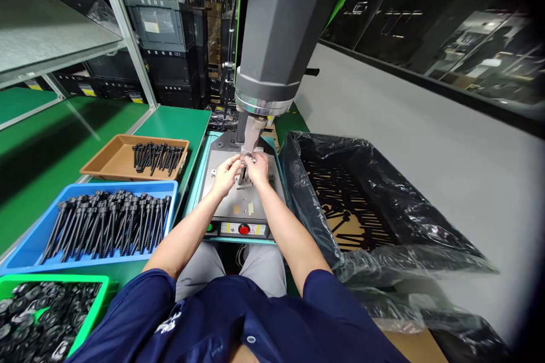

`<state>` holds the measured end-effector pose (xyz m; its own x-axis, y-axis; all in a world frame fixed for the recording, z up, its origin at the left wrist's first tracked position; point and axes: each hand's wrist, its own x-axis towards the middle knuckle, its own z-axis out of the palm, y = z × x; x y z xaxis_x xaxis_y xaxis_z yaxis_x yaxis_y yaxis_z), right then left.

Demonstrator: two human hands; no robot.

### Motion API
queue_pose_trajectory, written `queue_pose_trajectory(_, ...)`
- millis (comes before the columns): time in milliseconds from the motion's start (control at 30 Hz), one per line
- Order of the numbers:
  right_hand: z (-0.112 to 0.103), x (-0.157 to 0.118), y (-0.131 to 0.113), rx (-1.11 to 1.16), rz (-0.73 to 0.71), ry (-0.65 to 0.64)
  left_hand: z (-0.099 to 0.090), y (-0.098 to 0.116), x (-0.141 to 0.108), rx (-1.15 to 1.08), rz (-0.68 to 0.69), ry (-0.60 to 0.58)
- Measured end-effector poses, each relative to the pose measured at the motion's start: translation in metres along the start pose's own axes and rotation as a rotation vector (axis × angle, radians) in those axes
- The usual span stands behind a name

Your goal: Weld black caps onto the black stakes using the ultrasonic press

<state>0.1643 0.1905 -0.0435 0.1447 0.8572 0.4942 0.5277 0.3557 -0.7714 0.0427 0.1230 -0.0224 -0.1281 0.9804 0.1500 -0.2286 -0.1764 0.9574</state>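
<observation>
Everything Within Easy Reach

A big grey machine (276, 22) leans over the middle. On the right is a deep box (298, 204) lined with black plastic, maybe to keep the long dark rods (347, 218) in it clean. On the left sit a blue tray (25, 252), a green bin (103, 298) on the near side and a brown tray (108, 154) on the far side — all close by, I think, so the arm need not stretch.

The left hand (225, 176) and right hand (258, 169) meet just under the machine, at a small dark piece (248, 156). The left thumb and finger pinch it, almost shut; the right fingers curl onto it from the other side. Two hands probably keep it steady — how hard they squeeze, I cannot tell.
</observation>
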Motion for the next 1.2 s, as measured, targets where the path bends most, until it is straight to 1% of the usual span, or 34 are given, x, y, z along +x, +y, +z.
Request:
queue_pose_trajectory(133,-0.007,0.003,-0.008,-0.017,-0.095,0.014,0.001,0.002,0.000,-0.006,0.009,0.025)
queue_pose_trajectory(233,-0.018,-0.012,-0.013,0.031,-0.123,0.031,-0.001,0.002,-0.003,0.004,0.021,0.026)
queue_pose_trajectory(300,-0.029,-0.031,-0.013,0.106,-0.072,0.005,-0.003,0.000,-0.006,0.023,0.010,0.014)
queue_pose_trajectory(433,-0.054,-0.082,-0.007,0.340,0.119,-0.118,-0.008,-0.013,-0.017,0.058,-0.042,-0.016)
queue_pose_trajectory(500,-0.066,-0.103,-0.006,0.439,0.152,-0.135,-0.011,-0.019,-0.026,0.062,-0.055,-0.021)
queue_pose_trajectory(600,-0.082,-0.121,-0.012,0.461,0.103,-0.108,-0.016,-0.027,-0.042,0.068,-0.075,-0.009)
queue_pose_trajectory(700,-0.096,-0.127,-0.022,0.378,-0.013,-0.113,-0.017,-0.029,-0.063,0.120,-0.095,0.011)
queue_pose_trajectory(767,-0.101,-0.127,-0.030,0.344,-0.083,-0.123,-0.016,-0.028,-0.078,0.167,-0.066,-0.021)
queue_pose_trajectory(867,-0.103,-0.129,-0.039,0.351,-0.127,-0.120,-0.011,-0.019,-0.097,0.236,0.014,-0.137)
queue_pose_trajectory(967,-0.096,-0.131,-0.045,0.438,-0.093,-0.111,-0.007,-0.006,-0.110,0.304,0.100,-0.256)
queue_pose_trajectory(1067,-0.088,-0.133,-0.050,0.614,0.045,-0.094,-0.007,0.005,-0.120,0.394,0.174,-0.297)
queue_pose_trajectory(1133,-0.084,-0.136,-0.054,0.699,0.155,-0.096,-0.010,0.011,-0.127,0.470,0.173,-0.283)
queue_pose_trajectory(1200,-0.082,-0.139,-0.057,0.744,0.221,-0.127,-0.017,0.019,-0.133,0.544,0.148,-0.281)
